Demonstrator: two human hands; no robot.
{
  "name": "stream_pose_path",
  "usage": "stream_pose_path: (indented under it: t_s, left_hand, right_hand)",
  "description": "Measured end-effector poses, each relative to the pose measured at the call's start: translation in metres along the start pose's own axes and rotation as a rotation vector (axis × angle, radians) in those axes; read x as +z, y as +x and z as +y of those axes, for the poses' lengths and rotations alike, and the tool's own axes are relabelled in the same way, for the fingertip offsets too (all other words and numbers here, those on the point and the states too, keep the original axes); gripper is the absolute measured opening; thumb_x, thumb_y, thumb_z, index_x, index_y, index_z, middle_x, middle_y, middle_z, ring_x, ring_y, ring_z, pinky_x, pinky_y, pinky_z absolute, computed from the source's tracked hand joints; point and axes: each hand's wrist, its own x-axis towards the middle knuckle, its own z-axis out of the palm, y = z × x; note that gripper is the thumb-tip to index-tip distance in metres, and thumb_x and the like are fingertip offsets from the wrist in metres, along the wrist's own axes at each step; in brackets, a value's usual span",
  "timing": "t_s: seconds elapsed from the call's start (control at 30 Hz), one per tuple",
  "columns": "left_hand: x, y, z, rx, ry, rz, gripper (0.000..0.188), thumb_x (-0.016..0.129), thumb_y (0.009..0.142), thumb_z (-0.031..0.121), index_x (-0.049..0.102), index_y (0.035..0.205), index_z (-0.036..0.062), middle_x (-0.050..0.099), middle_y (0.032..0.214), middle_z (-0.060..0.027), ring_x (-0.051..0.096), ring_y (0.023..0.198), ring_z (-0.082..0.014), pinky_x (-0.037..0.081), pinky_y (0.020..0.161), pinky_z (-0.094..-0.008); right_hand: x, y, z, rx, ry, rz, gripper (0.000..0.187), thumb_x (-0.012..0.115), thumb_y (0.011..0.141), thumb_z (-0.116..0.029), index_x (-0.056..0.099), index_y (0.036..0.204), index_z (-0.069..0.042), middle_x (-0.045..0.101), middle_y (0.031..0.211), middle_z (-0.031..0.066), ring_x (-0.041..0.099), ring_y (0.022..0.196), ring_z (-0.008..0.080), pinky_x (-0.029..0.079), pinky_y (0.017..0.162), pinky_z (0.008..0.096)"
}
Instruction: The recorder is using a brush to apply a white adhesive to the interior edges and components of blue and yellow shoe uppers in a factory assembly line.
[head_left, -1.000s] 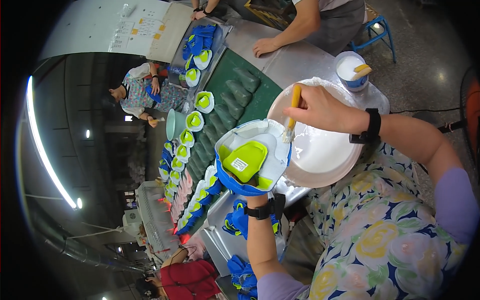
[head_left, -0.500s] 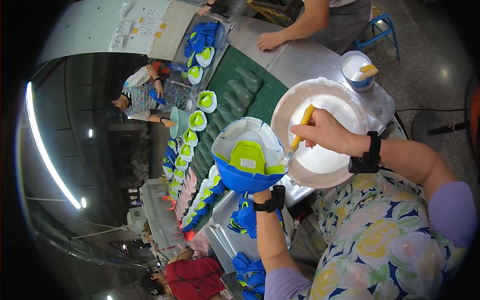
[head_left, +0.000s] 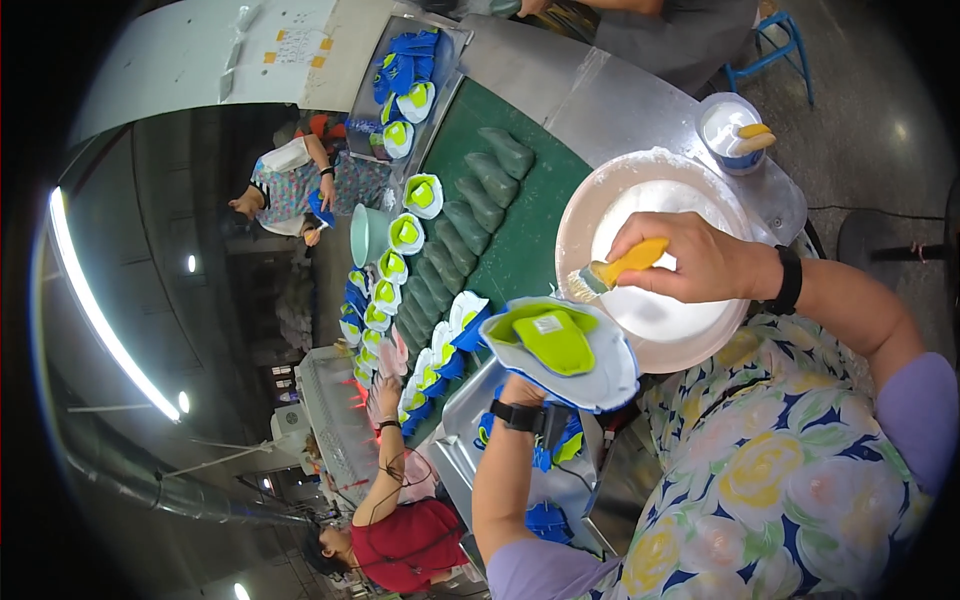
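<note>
My right hand is closed round the yellow handle of a flat paintbrush. The bristles point left, over the near-left rim of a pale pink basin of white liquid. My left hand holds up a blue shoe upper from below, with most of its fingers hidden behind it. The upper's pale underside and lime-green middle piece, which carries a small white label, face up. It is tilted, just below the brush and apart from the bristles.
Grey-green foot-shaped forms and rows of similar uppers line a green conveyor belt. A white tub with a yellow-handled brush stands beyond the basin. Below my left arm, a metal tray holds blue uppers. Co-workers are along the line.
The brush has left the upper's edge and moved over the basin rim. My left hand has lowered and turned the upper, moving it right. A red-clad co-worker now reaches to the belt.
</note>
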Motion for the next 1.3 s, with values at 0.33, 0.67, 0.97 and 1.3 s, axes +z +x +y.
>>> stream_pose_path:
  t_s: [0.33, 0.67, 0.97, 1.3]
  left_hand:
    - [0.088, 0.003, -0.023, -0.311, 0.025, -0.122, 0.044, 0.055, 0.102, 0.031, 0.050, 0.140, 0.0097, 0.060, 0.133, -0.0126, 0.062, 0.117, -0.0260, 0.049, 0.104, -0.0428]
    - [0.094, -0.007, -0.032, -0.351, -0.735, -0.181, 0.051, 0.039, 0.106, 0.039, 0.036, 0.149, 0.0103, 0.046, 0.148, -0.0161, 0.049, 0.134, -0.0333, 0.040, 0.112, -0.0529]
    - [0.056, -0.014, -0.028, -0.092, -0.216, 0.151, 0.049, 0.047, 0.103, 0.038, 0.043, 0.145, 0.0112, 0.052, 0.143, -0.0119, 0.055, 0.127, -0.0289, 0.047, 0.107, -0.0483]
    - [0.061, -0.017, -0.013, 0.281, 0.174, 0.280, 0.066, 0.061, 0.093, 0.052, 0.049, 0.141, 0.0081, 0.054, 0.142, -0.0131, 0.054, 0.128, -0.0290, 0.047, 0.107, -0.0474]
  right_hand:
    - [0.026, 0.016, -0.002, -0.554, 0.050, 0.006, 0.018, 0.068, 0.088, -0.012, 0.057, 0.099, -0.004, 0.062, 0.093, 0.0087, 0.066, 0.089, 0.0280, 0.055, 0.077, 0.0386]
    - [0.010, 0.010, 0.012, -0.164, -0.065, -0.242, 0.019, 0.064, 0.090, -0.018, 0.054, 0.097, -0.004, 0.063, 0.085, 0.0159, 0.066, 0.080, 0.0371, 0.053, 0.071, 0.0434]
    - [-0.016, 0.008, -0.003, 0.162, -0.033, -0.436, 0.020, 0.062, 0.088, -0.017, 0.054, 0.098, -0.002, 0.065, 0.077, 0.0189, 0.065, 0.072, 0.0397, 0.051, 0.067, 0.0423]
    - [0.007, 0.013, 0.007, -0.208, -0.203, -0.343, 0.024, 0.067, 0.090, -0.021, 0.056, 0.102, -0.004, 0.064, 0.100, 0.0164, 0.065, 0.095, 0.0336, 0.052, 0.081, 0.0408]
